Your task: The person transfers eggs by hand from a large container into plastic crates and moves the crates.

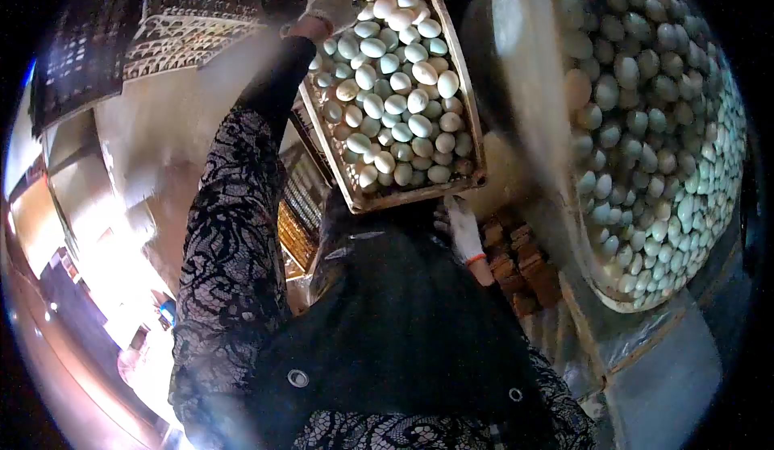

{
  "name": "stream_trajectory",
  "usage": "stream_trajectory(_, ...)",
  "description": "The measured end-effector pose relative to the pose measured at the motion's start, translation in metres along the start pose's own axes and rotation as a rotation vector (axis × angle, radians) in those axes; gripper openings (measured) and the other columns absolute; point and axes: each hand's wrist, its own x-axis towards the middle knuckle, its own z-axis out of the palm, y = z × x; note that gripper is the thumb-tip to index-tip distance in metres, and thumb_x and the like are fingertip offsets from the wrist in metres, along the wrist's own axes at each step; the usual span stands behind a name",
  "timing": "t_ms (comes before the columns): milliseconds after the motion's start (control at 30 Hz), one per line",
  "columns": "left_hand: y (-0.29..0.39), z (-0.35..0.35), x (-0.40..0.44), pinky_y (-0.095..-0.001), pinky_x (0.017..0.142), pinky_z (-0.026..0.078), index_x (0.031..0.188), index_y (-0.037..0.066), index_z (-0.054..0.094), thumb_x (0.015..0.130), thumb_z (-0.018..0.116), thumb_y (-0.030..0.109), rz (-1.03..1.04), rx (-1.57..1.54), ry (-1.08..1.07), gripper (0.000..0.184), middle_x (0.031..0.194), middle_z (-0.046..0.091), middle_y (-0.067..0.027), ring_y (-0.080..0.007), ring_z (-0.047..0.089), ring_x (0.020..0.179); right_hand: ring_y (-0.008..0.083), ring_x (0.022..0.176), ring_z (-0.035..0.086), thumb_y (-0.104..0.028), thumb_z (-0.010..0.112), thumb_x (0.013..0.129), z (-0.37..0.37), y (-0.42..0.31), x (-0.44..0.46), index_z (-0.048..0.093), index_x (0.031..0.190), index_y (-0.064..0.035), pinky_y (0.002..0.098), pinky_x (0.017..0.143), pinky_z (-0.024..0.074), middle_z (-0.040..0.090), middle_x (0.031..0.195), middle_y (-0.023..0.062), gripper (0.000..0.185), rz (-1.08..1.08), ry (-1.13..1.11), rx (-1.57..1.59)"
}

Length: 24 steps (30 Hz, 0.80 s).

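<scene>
A rectangular crate (pixel 480 140) filled with pale green and whitish eggs (pixel 395 103) is held up in front of my body. At its far left corner, my left hand (pixel 332 7), in a light glove, is closed on the rim. My right hand (pixel 461 228), in a white glove with an orange-red cuff, is at the crate's near edge on the right; its fingers are partly hidden and dark, so their hold is hard to make out. The crate's near edge is close to my dark apron (pixel 387 321).
To the right stands a large tub (pixel 564 208) holding many pale eggs. Reddish-brown bricks (pixel 520 265) lie below it on the left. Perforated plastic crates (pixel 189 35) are stacked at the upper left, and a yellow crate (pixel 297 232) is behind my left arm.
</scene>
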Motion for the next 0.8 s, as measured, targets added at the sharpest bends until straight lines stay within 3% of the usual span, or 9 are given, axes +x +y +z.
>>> stream_trajectory(133, -0.019, 0.035, 0.026, -0.0419, 0.088, 0.047, 0.12, 0.006, 0.056, 0.083, 0.057, 0.034, -0.049, -0.325, -0.042, 0.047, 0.105, 0.064, -0.0202, -0.0359, 0.061, 0.102, 0.0182, 0.09, 0.059, -0.032, 0.051, 0.096, 0.019, 0.063, 0.036, 0.051, 0.116, 0.0026, 0.0321, 0.072, 0.0513, 0.058, 0.104, 0.0095, 0.04, -0.05, 0.122, -0.099)
stream_trajectory(167, 0.001, -0.008, 0.023, -0.0402, 0.087, 0.048, 0.121, 0.006, 0.055, 0.083, 0.058, 0.038, -0.264, -0.44, -0.306, 0.05, 0.102, 0.066, -0.0191, -0.0344, 0.063, 0.098, 0.0188, 0.092, 0.059, -0.032, 0.051, 0.095, 0.021, 0.086, 0.044, 0.049, 0.118, 0.0035, 0.0324, 0.072, 0.0517, 0.058, 0.107, 0.0096, 0.042, -0.083, 0.151, -0.159)
stream_trajectory(200, -0.003, -0.003, 0.019, -0.0404, 0.086, 0.048, 0.121, 0.006, 0.056, 0.083, 0.058, 0.038, -0.261, -0.451, -0.29, 0.05, 0.102, 0.066, -0.0192, -0.0345, 0.063, 0.098, 0.0184, 0.091, 0.058, -0.032, 0.051, 0.096, 0.028, 0.091, 0.035, 0.05, 0.117, 0.0042, 0.0323, 0.073, 0.0509, 0.058, 0.106, 0.0092, 0.042, 0.009, 0.229, -0.072)
stream_trajectory(267, -0.011, 0.009, 0.015, -0.0407, 0.085, 0.048, 0.119, 0.006, 0.056, 0.082, 0.058, 0.037, -0.207, -0.451, -0.223, 0.048, 0.101, 0.066, -0.0192, -0.0346, 0.063, 0.097, 0.0186, 0.086, 0.056, -0.035, 0.048, 0.097, 0.072, 0.016, 0.021, 0.052, 0.114, 0.0043, 0.0327, 0.072, 0.0479, 0.058, 0.102, 0.0091, 0.043, 0.115, 0.229, 0.672)
stream_trajectory(300, -0.012, 0.011, 0.014, -0.0409, 0.085, 0.048, 0.118, 0.005, 0.057, 0.082, 0.058, 0.037, -0.194, -0.458, -0.208, 0.047, 0.101, 0.066, -0.0193, -0.0347, 0.063, 0.096, 0.0186, 0.086, 0.056, -0.035, 0.048, 0.097, 0.078, 0.035, 0.032, 0.052, 0.114, 0.0043, 0.0327, 0.072, 0.0479, 0.058, 0.102, 0.0091, 0.043, 0.103, 0.227, 0.68)
stream_trajectory(400, -0.014, 0.015, 0.004, -0.0415, 0.083, 0.048, 0.115, 0.005, 0.058, 0.082, 0.057, 0.035, -0.181, -0.502, -0.19, 0.046, 0.1, 0.066, -0.0194, -0.0349, 0.063, 0.095, 0.0192, 0.083, 0.054, -0.035, 0.045, 0.098, 0.083, 0.124, 0.04, 0.054, 0.112, 0.0002, 0.0328, 0.073, 0.0459, 0.059, 0.1, 0.0084, 0.039, -0.294, 0.504, -0.462)
stream_trajectory(533, -0.02, 0.006, -0.012, -0.0422, 0.082, 0.049, 0.112, 0.004, 0.059, 0.081, 0.057, 0.034, -0.214, -0.536, -0.142, 0.043, 0.098, 0.066, -0.0195, -0.0351, 0.063, 0.093, 0.0188, 0.085, 0.054, -0.034, 0.043, 0.098, 0.093, 0.049, 0.035, 0.052, 0.115, -0.0023, 0.0331, 0.075, 0.0476, 0.058, 0.1, 0.0072, 0.037, 0.113, 0.367, 0.426)
stream_trajectory(733, -0.045, -0.011, -0.078, -0.0433, 0.079, 0.05, 0.106, 0.003, 0.061, 0.08, 0.056, 0.031, -0.242, -0.795, 0.106, 0.039, 0.096, 0.066, -0.0197, -0.0355, 0.063, 0.091, 0.0272, 0.117, 0.046, -0.045, 0.044, 0.096, 0.071, -0.028, 0.013, 0.036, 0.14, -0.0099, 0.0429, 0.096, 0.0415, 0.044, 0.134, 0.0094, 0.057, 0.037, 0.259, 0.37)
stream_trajectory(800, -0.02, -0.057, -0.137, -0.0419, 0.076, 0.049, 0.108, 0.005, 0.061, 0.083, 0.057, 0.042, -0.532, -0.673, -0.114, 0.044, 0.094, 0.066, -0.0182, -0.0334, 0.064, 0.088, 0.0244, 0.111, 0.047, -0.042, 0.043, 0.097, 0.047, -0.041, -0.006, 0.041, 0.132, -0.0065, 0.0415, 0.092, 0.0433, 0.046, 0.126, 0.0102, 0.05, -0.018, 0.326, 0.166)
